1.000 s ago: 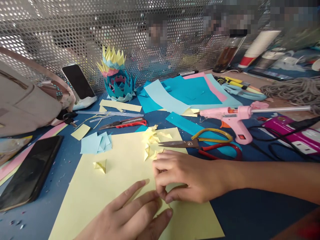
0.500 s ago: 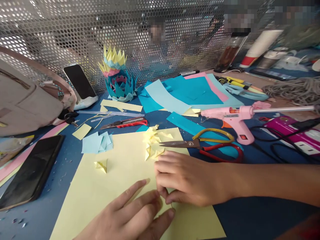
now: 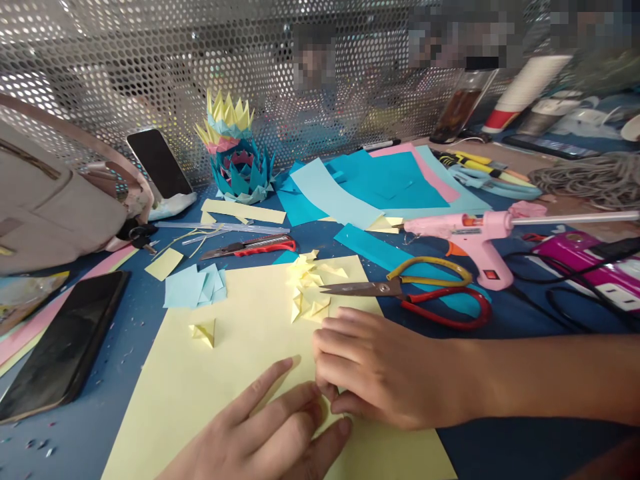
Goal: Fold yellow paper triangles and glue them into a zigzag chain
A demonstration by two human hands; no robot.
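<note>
My left hand rests low over a large pale yellow sheet, index finger stretched out, thumb and other fingers closed. Against its fingertips, my right hand is pinched, knuckles up. Between them is a small piece of yellow paper, mostly hidden and hard to tell from the sheet below. Past my right hand lies a cluster of folded yellow paper pieces, with the blades of the scissors reaching beside it. One more folded yellow piece sits alone on the left of the sheet.
A pink glue gun and purple power strip lie right, with cords. A red utility knife and light blue paper squares lie left of centre. A dark phone is far left. A spiky paper model stands behind.
My right hand and forearm have shifted slightly down and to the right. My left hand stays almost where it was, and both remain together at the small paper.
</note>
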